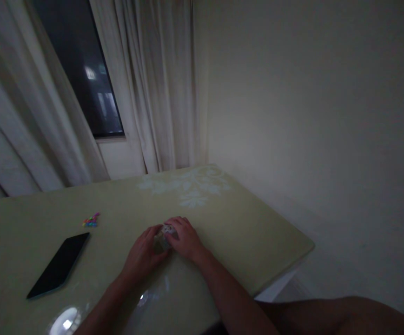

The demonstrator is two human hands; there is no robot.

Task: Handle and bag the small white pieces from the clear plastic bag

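Near the middle of the table, both my hands close round a small pale object with a speckled or patterned top (168,229). My left hand (145,251) curls about its left side, thumb toward the front. From the right and above, my right hand (187,237) covers part of it with bent fingers. Dim light and the fingers hide much of the object, so its exact kind cannot be made out. It appears to rest on or just above the tabletop.
A dark tablet or large phone (59,266) lies left of my hands on the pale green table (257,232). Behind it is a little heap of bright coloured pieces (91,220). Curtains (167,93) and a dark window (83,70) stand behind; a wall (309,116) borders the right.
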